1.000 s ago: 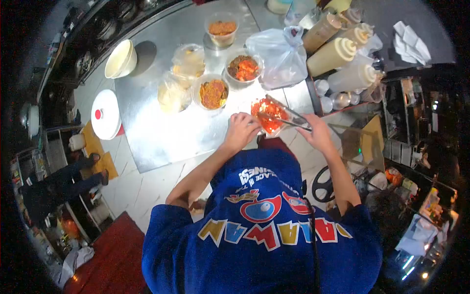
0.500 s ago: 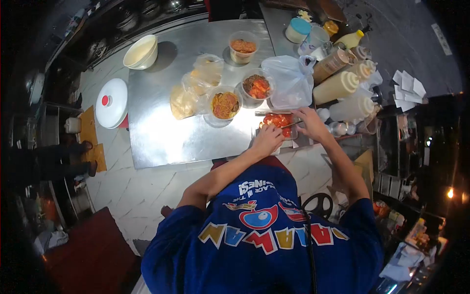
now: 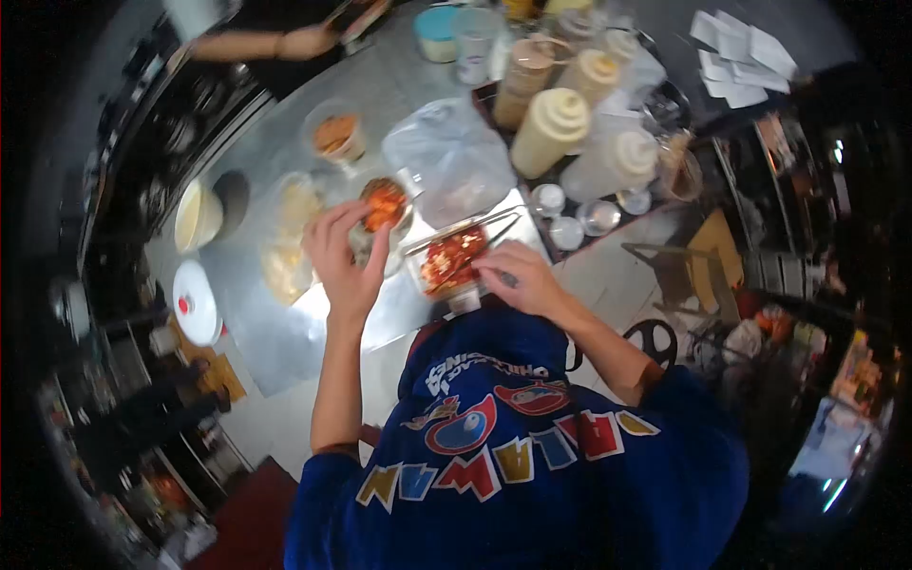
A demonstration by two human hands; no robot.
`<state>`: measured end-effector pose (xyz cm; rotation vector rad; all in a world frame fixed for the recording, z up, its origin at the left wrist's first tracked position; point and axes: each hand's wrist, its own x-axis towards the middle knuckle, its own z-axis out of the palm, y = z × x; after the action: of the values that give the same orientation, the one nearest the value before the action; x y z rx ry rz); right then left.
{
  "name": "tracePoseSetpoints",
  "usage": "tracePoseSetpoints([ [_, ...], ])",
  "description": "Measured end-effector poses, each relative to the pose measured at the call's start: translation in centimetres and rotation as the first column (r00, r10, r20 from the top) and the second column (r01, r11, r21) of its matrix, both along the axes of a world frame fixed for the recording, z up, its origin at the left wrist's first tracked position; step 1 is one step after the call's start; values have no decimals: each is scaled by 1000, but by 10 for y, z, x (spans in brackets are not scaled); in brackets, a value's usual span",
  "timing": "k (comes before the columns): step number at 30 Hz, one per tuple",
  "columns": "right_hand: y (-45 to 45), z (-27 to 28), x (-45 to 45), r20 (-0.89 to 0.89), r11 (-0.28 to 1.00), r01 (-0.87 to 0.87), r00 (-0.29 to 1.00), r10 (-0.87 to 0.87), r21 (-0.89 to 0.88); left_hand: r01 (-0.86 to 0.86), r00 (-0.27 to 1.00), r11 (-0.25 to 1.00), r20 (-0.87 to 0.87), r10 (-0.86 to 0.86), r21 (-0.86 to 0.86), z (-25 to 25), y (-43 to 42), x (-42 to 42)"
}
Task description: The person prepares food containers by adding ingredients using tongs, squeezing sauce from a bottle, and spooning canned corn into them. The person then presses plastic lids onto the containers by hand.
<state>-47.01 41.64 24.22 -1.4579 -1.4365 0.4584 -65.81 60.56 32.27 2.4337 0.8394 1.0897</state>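
Observation:
My left hand [image 3: 344, 261] is raised with its fingers apart, over the edge of a clear tub of red and brown food [image 3: 384, 202]. Its fingertips partly cover the tub, and nothing shows between them. Fingers curled, my right hand [image 3: 521, 277] is at the right side of a tray of chopped red food [image 3: 448, 262]. A thin dark utensil [image 3: 502, 231] slants up from its fingertips across the tray; blur hides its exact kind. Behind my left hand are blurred plastic bags [image 3: 288, 271]. Another tub of orange-brown food [image 3: 337, 135] stands farther back.
Squeeze bottles [image 3: 551, 133] and small jars [image 3: 598, 218] crowd the right. A white plastic bag [image 3: 446, 161] lies behind the tray. At left are a pale bowl [image 3: 198, 217] and a white lid [image 3: 197, 302]. Another person's arm [image 3: 252, 46] reaches in at the top left.
My left hand has left the tray and moved left to the tub, its fingers spreading. My right hand stays by the tray. The view has turned and shifted; another person's arm has appeared.

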Motion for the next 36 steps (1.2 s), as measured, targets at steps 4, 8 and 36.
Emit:
tracePoseSetpoints([
  [4, -47, -20, 22, -199, 950, 226, 942, -269, -215, 394, 913, 852, 36, -407, -344, 0, -50, 39],
  [8, -109, -44, 53, -352, 747, 515, 666, -658, -420, 712, 482, 344, 69, -874, -612, -27, -122, 78],
  [36, -753, 199, 426, 805, 44, 926, 348, -480, -374, 325, -236, -192, 117, -965, -926, -163, -448, 346],
])
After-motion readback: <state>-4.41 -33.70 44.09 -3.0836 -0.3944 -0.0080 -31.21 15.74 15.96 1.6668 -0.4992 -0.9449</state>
